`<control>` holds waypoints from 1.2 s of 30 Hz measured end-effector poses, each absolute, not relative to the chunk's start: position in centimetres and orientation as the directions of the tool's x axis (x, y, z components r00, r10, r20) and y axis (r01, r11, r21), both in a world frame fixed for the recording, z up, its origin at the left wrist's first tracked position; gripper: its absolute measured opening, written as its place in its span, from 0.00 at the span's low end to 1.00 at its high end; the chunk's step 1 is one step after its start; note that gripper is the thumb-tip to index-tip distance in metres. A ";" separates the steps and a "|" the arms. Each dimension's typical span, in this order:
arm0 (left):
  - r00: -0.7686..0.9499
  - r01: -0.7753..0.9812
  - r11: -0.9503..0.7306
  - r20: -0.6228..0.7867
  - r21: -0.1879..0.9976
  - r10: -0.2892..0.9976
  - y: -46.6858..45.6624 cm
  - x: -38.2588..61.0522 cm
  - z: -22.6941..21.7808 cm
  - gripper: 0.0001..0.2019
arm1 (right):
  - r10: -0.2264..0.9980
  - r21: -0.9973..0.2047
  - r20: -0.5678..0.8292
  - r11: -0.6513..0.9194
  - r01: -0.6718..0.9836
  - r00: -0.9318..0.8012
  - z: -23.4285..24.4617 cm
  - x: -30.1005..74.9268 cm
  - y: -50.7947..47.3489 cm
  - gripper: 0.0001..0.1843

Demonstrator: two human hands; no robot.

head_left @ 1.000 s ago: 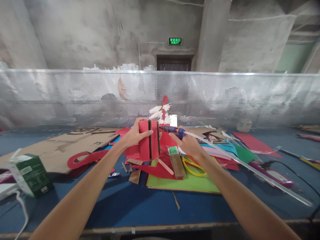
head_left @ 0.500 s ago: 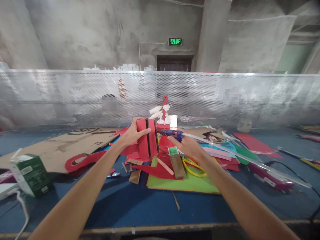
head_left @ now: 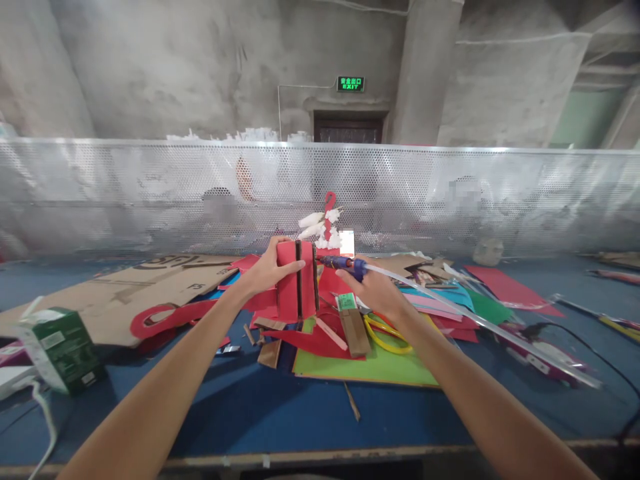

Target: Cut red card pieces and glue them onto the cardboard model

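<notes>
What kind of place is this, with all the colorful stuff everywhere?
It looks like a craft workshop, maybe inside a bigger building. The blue table is strewn with colored sheets and cardboard, there's what seems a glue gun, and a green exit sign hangs over a door.

Free to pass across the blue tabletop [head_left: 260, 413] at bottom centre, between the forearms [head_left: 165, 380], save for a brown scrap [head_left: 353, 403]. Blocked mid-frame by red block [head_left: 289, 290] and glue gun [head_left: 340, 263], centre-right by slanting clear stick [head_left: 525, 347], behind by perforated screen [head_left: 125, 193].
</notes>
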State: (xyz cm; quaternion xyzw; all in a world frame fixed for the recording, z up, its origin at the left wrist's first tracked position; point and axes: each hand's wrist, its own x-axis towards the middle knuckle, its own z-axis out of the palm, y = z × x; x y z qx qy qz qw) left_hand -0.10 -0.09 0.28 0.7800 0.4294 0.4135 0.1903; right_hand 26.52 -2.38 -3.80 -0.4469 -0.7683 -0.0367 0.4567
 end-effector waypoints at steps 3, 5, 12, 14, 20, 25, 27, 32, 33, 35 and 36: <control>0.281 0.509 -0.551 0.477 0.661 0.833 -0.1 -0.2 0.2 0.31 | 0.652 -0.323 0.731 0.590 0.740 -0.200 -3.9 26.5 -2.4 0.22; 0.269 0.504 -0.547 0.480 0.669 0.835 0.0 -0.4 0.2 0.31 | 0.650 -0.302 0.729 0.584 0.753 -0.212 -4.0 26.5 -2.4 0.22; 0.214 0.497 -0.507 0.467 0.704 0.858 0.6 -0.8 -0.1 0.33 | 0.711 -0.286 0.664 0.527 0.801 -0.231 -4.0 26.4 -2.7 0.21; 0.206 0.492 -0.506 0.470 0.709 0.858 0.8 -0.9 -0.2 0.32 | 0.745 -0.287 0.626 0.495 0.820 -0.231 -3.8 26.3 -3.0 0.22; 0.209 0.495 -0.512 0.475 0.702 0.855 0.8 -1.0 -0.2 0.32 | 0.785 -0.333 0.586 0.461 0.823 -0.202 -3.5 26.2 -3.5 0.21; 0.208 0.504 -0.516 0.482 0.693 0.851 0.5 -0.7 -0.1 0.31 | 0.749 -0.353 0.624 0.524 0.775 -0.223 -3.5 26.3 -3.4 0.20; 0.209 0.506 -0.524 0.492 0.685 0.845 0.4 -0.6 -0.1 0.31 | 0.764 -0.356 0.604 0.513 0.781 -0.226 -3.5 26.2 -3.4 0.20; 0.205 0.510 -0.522 0.492 0.684 0.846 0.4 -0.7 -0.2 0.31 | 0.777 -0.310 0.588 0.475 0.824 -0.227 -3.4 26.1 -3.6 0.21; 0.201 0.507 -0.517 0.489 0.689 0.849 0.5 -0.7 -0.2 0.31 | 0.776 -0.299 0.586 0.473 0.829 -0.232 -3.5 26.1 -3.6 0.20; 0.192 0.503 -0.511 0.485 0.698 0.853 0.6 -0.8 -0.3 0.32 | 0.780 -0.285 0.577 0.471 0.835 -0.243 -3.5 26.1 -3.6 0.19; 0.189 0.500 -0.508 0.484 0.701 0.855 0.7 -0.9 -0.3 0.32 | 0.782 -0.279 0.573 0.468 0.838 -0.246 -3.5 26.2 -3.6 0.18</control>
